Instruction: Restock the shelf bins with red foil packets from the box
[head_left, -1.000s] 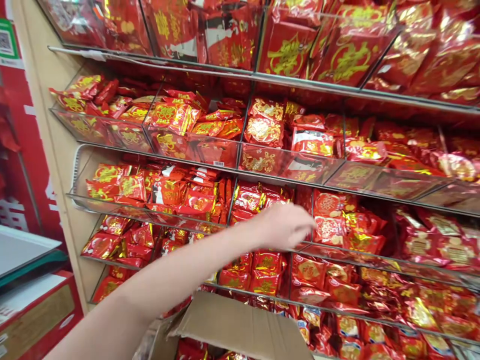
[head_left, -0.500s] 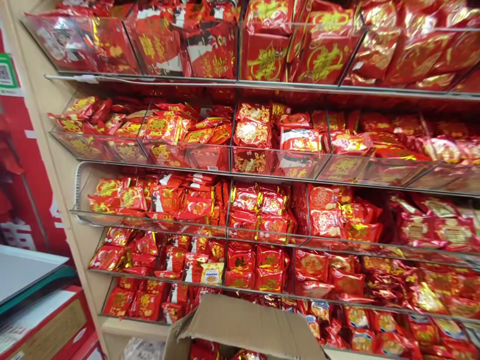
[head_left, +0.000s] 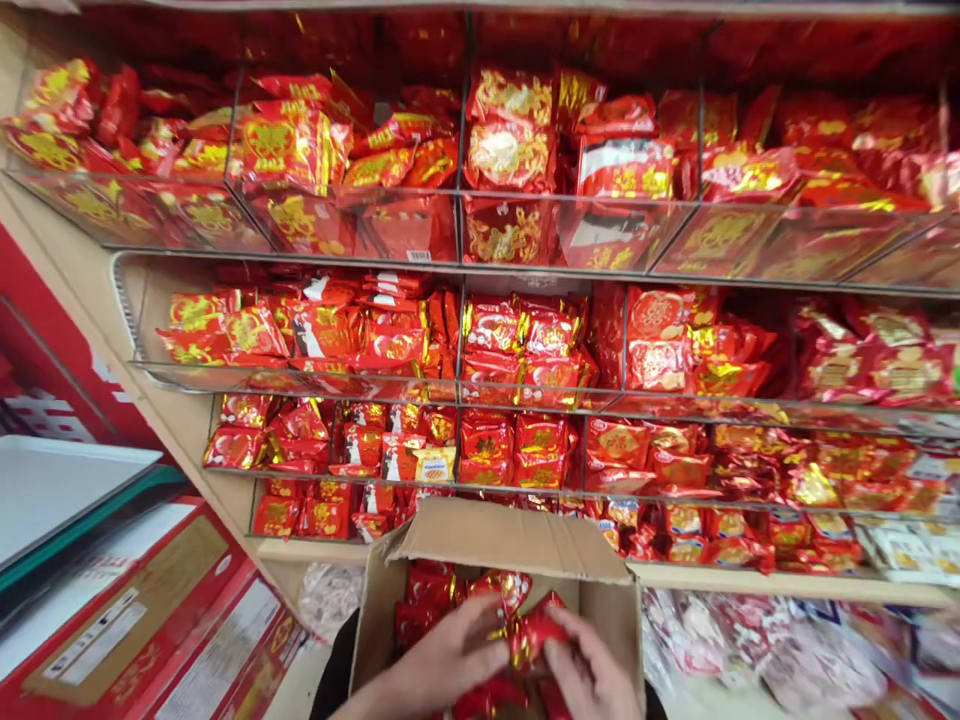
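Both my hands reach into an open cardboard box [head_left: 517, 540] that stands before the shelves. Inside it lie several shiny red snack packets [head_left: 431, 590] with gold trim. Above the packets, my right hand [head_left: 589, 665] has its fingers and thumb closed around a red snack packet with gold ends [head_left: 534, 635]. Beside the gold end of that packet is my left hand [head_left: 454, 660], its thumb and fingers curved and apart. The lower packets are partly hidden by my hands.
Tiered shelves with clear front guards [head_left: 555, 235] hold rows of red and gold packets. A yellow and white cookie packet [head_left: 435, 464] sits among them. Stacked red boxes [head_left: 135, 620] stand at left. Clear plastic bags [head_left: 817, 665] lie below the shelf at right.
The view has tilted down, so the shelves sit higher and more of the box shows. Both my hands have come into view inside it, the right one gripping a red packet.
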